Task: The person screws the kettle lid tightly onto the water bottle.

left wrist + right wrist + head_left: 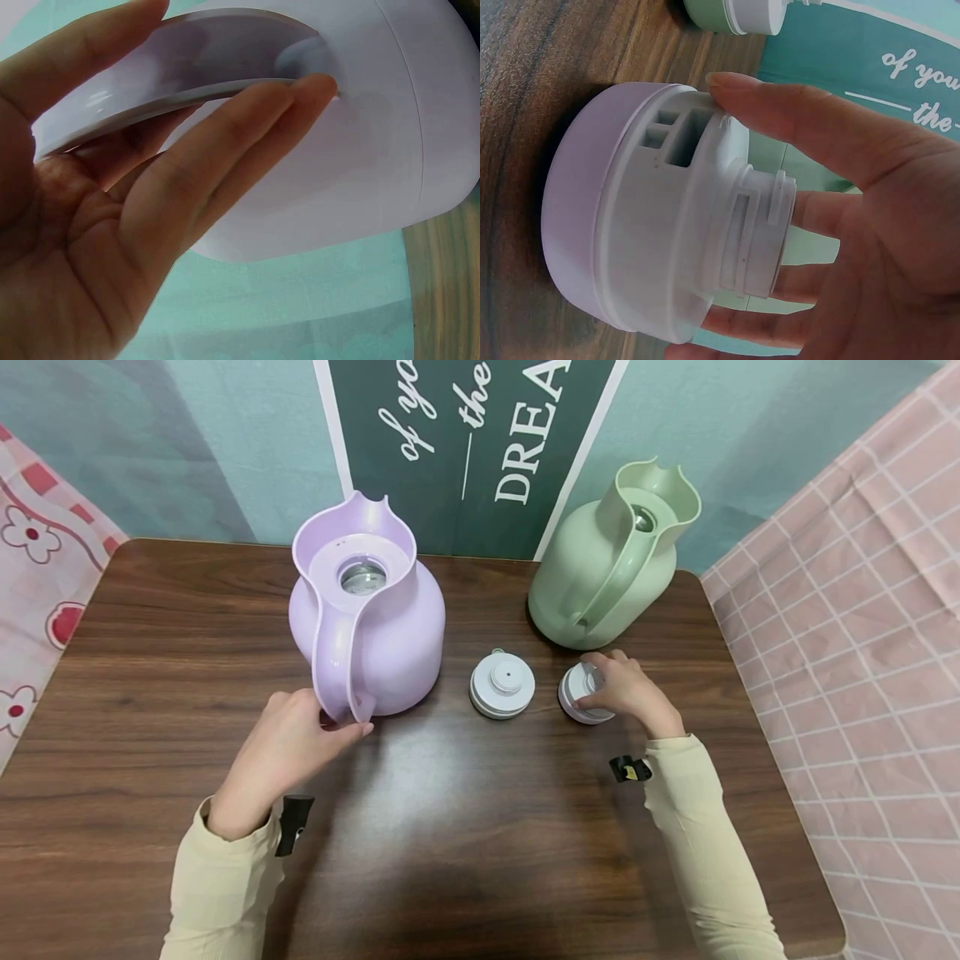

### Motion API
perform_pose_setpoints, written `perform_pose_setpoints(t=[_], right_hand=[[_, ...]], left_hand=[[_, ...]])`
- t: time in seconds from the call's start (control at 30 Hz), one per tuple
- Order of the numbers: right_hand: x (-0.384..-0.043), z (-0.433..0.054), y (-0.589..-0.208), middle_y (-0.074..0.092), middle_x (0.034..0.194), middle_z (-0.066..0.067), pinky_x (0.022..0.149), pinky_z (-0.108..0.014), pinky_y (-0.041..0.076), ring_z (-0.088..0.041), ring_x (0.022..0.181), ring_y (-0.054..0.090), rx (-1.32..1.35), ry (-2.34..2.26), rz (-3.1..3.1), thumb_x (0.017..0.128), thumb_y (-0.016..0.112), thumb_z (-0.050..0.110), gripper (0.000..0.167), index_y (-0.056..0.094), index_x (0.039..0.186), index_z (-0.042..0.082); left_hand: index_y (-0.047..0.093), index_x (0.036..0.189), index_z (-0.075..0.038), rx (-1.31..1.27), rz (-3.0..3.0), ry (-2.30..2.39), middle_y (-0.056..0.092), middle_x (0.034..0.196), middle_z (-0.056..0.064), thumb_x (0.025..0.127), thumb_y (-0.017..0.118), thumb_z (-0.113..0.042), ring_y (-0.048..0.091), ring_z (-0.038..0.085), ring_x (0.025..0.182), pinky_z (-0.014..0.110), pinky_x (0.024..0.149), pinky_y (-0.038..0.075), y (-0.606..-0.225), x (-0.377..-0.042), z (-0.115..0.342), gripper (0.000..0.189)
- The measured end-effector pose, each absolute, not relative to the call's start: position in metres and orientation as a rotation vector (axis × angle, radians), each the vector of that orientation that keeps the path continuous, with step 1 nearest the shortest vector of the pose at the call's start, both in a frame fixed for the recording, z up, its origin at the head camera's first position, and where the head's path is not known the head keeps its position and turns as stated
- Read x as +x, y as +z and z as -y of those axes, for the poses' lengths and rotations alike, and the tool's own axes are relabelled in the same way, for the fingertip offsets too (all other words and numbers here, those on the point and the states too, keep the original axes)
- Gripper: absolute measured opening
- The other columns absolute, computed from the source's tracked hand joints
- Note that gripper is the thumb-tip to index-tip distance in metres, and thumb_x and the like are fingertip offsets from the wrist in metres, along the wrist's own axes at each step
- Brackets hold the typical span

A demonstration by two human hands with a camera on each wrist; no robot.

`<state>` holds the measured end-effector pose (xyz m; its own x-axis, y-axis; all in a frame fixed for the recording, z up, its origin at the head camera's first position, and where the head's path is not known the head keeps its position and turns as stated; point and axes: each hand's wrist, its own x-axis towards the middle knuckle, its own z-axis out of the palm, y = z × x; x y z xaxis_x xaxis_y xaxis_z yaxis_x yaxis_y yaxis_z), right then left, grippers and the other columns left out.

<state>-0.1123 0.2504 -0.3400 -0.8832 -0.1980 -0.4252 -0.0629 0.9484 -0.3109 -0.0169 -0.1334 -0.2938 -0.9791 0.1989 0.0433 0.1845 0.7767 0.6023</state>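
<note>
In the head view a purple thermos jug [405,627] stands at left, its top uncovered and the round mouth visible. My left hand [288,747] is at the lower part of its handle [333,660], thumb on one side and fingers on the other. The left wrist view has the handle [210,60] lying between thumb and fingers. My right hand [626,689] grips a purple-and-white lid [652,202], which sits upside down on the table, threaded neck up. The thumb is at the lid's edge; the fingers' tips are partly hidden behind it.
A green thermos jug [600,568], also uncovered, stands at the back right. Left of my right hand is a green-and-white lid [502,685], neck up. They share a dark wooden table [465,827], with a printed cloth [465,460] behind and pink checked cloth [862,610] at right.
</note>
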Motion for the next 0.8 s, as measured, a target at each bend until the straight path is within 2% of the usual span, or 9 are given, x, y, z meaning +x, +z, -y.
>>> perform_pose_setpoints(t=[0.53, 0.8], right_hand=[[-0.112, -0.2471, -0.3376, 0.038, 0.124, -0.033, 0.087, -0.058, 0.033, -0.05, 0.11, 0.038, -0.198, -0.363, -2.672, 0.071, 0.075, 0.023, 0.07, 0.045, 0.128, -0.004], [-0.1079, -0.2451, -0.3352, 0.043, 0.113, -0.031, 0.08, -0.054, 0.038, -0.046, 0.1, 0.044, -0.228, -0.307, -2.68, 0.068, 0.076, 0.023, 0.07, 0.046, 0.125, -0.005]], left_hand=[[0.047, 0.059, -0.013, 0.296, -2.927, 0.991, 0.044, 0.055, 0.0, 0.077, 0.068, -0.024, 0.04, 0.02, 0.051, 0.033, 0.049, 0.036, -0.2936, -0.0169, 0.1331, 0.03], [0.046, 0.058, -0.014, 0.293, -2.933, 0.997, 0.043, 0.054, -0.001, 0.077, 0.067, -0.023, 0.04, 0.019, 0.052, 0.032, 0.049, 0.035, -0.2932, -0.0163, 0.1332, 0.031]])
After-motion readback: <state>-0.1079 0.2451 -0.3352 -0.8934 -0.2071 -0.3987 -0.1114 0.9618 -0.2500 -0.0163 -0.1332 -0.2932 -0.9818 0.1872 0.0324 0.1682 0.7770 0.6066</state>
